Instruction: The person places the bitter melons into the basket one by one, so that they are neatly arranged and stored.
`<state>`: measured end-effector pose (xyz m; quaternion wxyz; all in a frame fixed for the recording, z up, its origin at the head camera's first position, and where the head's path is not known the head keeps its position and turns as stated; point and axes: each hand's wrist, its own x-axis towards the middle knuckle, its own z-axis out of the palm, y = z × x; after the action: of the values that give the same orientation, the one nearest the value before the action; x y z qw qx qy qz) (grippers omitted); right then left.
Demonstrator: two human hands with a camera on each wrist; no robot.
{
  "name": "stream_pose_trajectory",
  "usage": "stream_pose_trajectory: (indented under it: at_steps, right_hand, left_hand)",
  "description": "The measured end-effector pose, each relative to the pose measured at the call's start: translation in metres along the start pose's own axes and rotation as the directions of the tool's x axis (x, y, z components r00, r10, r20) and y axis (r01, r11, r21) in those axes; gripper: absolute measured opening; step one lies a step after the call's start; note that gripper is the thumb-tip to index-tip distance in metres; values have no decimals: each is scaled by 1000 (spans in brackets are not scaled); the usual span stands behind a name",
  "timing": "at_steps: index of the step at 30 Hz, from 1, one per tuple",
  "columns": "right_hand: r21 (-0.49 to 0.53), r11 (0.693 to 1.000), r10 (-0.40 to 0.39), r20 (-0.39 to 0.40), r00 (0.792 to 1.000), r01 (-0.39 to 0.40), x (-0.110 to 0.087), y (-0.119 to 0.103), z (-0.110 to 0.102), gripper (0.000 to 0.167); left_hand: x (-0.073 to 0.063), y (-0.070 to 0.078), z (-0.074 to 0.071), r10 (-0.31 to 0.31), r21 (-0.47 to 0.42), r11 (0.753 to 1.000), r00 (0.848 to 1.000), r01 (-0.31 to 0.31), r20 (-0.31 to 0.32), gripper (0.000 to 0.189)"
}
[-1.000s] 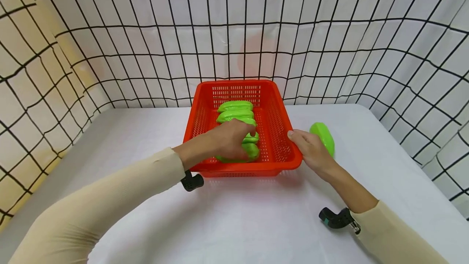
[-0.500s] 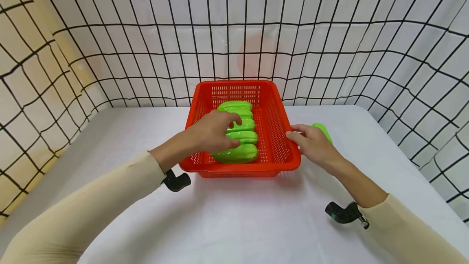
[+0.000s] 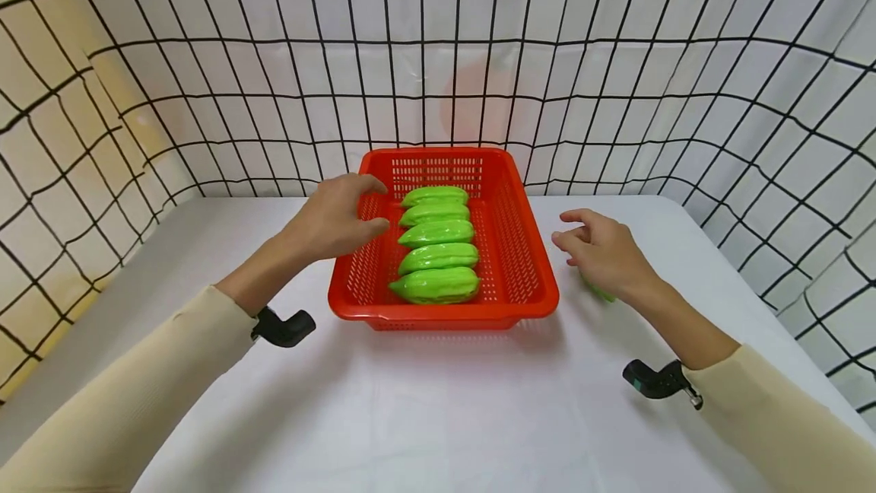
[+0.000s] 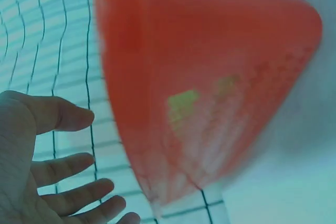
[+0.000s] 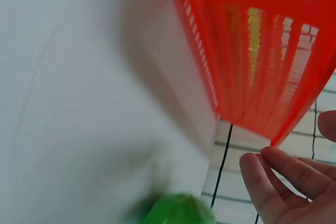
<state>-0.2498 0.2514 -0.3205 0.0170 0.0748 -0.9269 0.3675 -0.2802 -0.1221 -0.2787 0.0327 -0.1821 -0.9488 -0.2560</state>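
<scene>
A red plastic basket (image 3: 445,312) holds several glossy, bright green, ridged gourd-like vegetables (image 3: 438,285) in one column, their pointed ends to the left. My left hand (image 3: 342,215) overlaps its left rim in the head view, thumb and fingers spread, holding nothing. In the left wrist view, those fingers (image 4: 79,190) stand apart beside the basket wall (image 4: 220,40). My right hand (image 3: 605,253) hovers right of the basket, fingers loosely bent with nothing in them. Below it lies one more green vegetable (image 3: 602,291), mostly hidden by the hand; its rounded end (image 5: 181,211) shows in the right wrist view.
A white cloth-covered table (image 3: 438,409) carries the basket. Black wire grid (image 3: 438,44) over white sheeting rises at the back and both sides, close behind the basket's far rim. Each wrist wears a small black camera mount (image 3: 284,328).
My left hand has moved left from over the vegetables to the basket's left rim, uncovering the column. My right hand has let go of the right rim and shifted right over the lone vegetable.
</scene>
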Motion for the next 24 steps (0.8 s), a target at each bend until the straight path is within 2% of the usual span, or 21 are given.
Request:
stream_pose_trajectory:
  at_steps: [7, 13, 17, 24]
  right_hand:
    - [-108, 993, 35, -84, 996, -44, 8, 18, -12, 55]
    - [-144, 985, 74, -144, 987, -95, 14, 36, -16, 53]
    - [-178, 977, 92, -138, 986, -117, 17, 47, -17, 52]
    - [-234, 960, 133, -114, 985, -156, 19, 64, -17, 57]
  left_hand:
    - [-1, -35, 1, -146, -75, 987, 987, 142, -61, 58]
    - [-4, -54, 8, -256, -214, 946, 966, 243, -34, 63]
    - [-5, -62, 16, -278, -305, 916, 961, 259, -19, 60]
    - [-4, -69, 29, -235, -463, 862, 972, 209, 1, 52]
